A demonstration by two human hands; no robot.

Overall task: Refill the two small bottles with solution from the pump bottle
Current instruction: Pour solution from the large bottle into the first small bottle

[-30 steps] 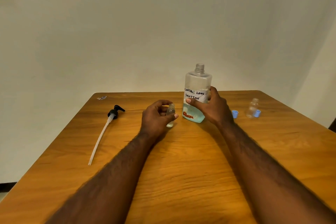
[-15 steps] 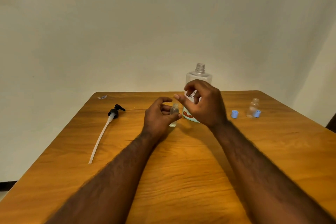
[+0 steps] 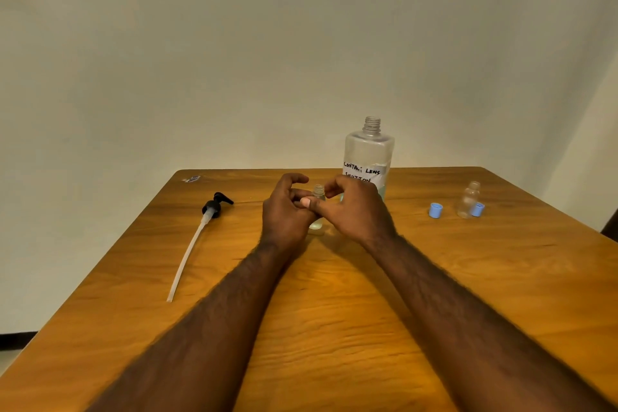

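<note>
Here, in the head view, our left hand [image 3: 284, 212] grips one small bottle [image 3: 318, 191] on the desk [image 3: 334, 294] before the pump bottle [image 3: 368, 154], our right hand [image 3: 356, 212] curls at its neck (grip unclear), and it seems barely filled, the other small bottle [image 3: 468, 199] empty.

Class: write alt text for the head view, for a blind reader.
The left hand and right hand grip a small uncapped bottle on a wooden table, before the large solution bottle. A pump lies left; a second small bottle and two blue caps sit right.
</note>
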